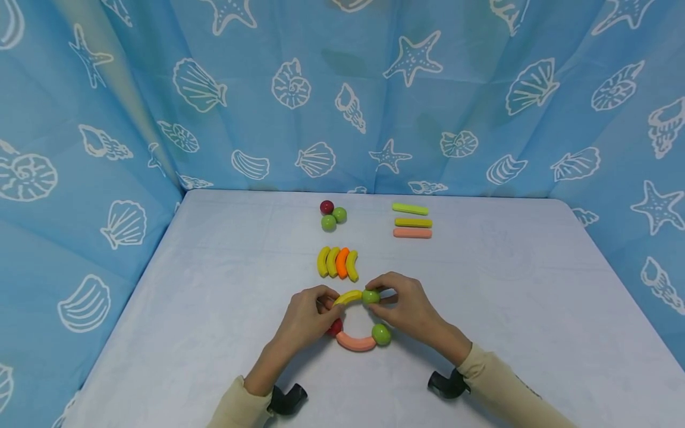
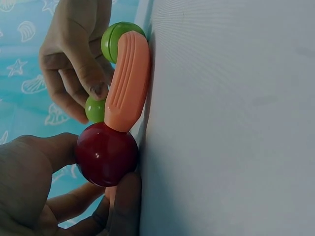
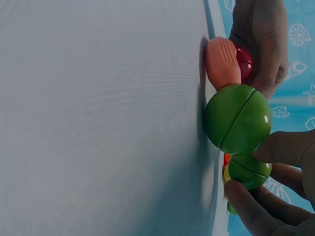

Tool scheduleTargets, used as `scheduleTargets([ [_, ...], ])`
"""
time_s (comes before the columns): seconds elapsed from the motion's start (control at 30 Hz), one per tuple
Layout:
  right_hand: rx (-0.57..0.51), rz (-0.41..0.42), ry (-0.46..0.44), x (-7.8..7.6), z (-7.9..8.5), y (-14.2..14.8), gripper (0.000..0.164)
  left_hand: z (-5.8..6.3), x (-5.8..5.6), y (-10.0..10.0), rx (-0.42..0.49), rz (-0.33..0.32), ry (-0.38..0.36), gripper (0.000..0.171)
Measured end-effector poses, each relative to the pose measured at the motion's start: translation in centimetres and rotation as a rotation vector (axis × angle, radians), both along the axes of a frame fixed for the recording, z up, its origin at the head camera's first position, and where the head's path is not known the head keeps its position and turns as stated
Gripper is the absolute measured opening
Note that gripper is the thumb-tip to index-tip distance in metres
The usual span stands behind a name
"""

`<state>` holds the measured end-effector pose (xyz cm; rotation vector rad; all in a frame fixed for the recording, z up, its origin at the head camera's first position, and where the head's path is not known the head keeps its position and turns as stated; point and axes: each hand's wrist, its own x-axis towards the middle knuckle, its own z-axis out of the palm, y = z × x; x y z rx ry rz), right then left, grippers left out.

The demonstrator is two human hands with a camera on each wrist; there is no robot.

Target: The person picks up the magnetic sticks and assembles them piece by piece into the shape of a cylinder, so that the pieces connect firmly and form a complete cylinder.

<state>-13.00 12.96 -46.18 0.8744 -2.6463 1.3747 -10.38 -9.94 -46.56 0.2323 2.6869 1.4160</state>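
A: What is closest to you?

B: Your tan sleeves [image 1: 238,401], with a bent black tube [image 1: 288,399] at each wrist. Then comes the pink curved piece [image 1: 357,342], which has long grooves down it. One end touches the red ball [image 2: 107,154], and the other end touches the near green ball [image 1: 381,334].

A: Are those balls smooth?

B: Yes, round, smooth and shiny, and a thin line runs around the green one.

A: How are your hands holding on?

B: Your left hand [image 1: 307,315] is nearly closed. Its thumb and fingers pinch the left end of the yellow banana [image 1: 349,296], close by the red ball. Your right hand [image 1: 409,306] is nearly closed too, pinching the far green ball [image 1: 370,296] at the banana's right end. The two green balls stand apart.

A: What is past your hands?

B: A row of four smooth, bendy-shaped bananas [image 1: 337,263], three yellow and one orange. Farther off, on the right, lie three sticks [image 1: 412,223]: pink, yellow and lime. Left of them is a bunch of balls [image 1: 329,223], one red and two green.

A: And behind?

B: The white cloth [image 1: 241,238] ends at a wavy blue curtain [image 1: 364,154] with white shells and starfish.
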Motion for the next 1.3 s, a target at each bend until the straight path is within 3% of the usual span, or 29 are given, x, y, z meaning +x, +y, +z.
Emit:
scheduleTargets([
  [0.3,0.059,-0.053,0.028,1.1,0.4,0.8,0.033,0.1,-0.2,0.3,-0.060,0.006,-0.013,0.015],
  [0.7,0.032,0.117,-0.068,3.4,0.3,2.6,0.015,-0.1,-0.2,0.4,-0.075,0.014,-0.002,0.015],
  [1.3,0.041,0.137,-0.111,5.1,0.4,2.4,0.018,0.0,-0.1,0.5,-0.078,0.015,0.005,0.014],
])
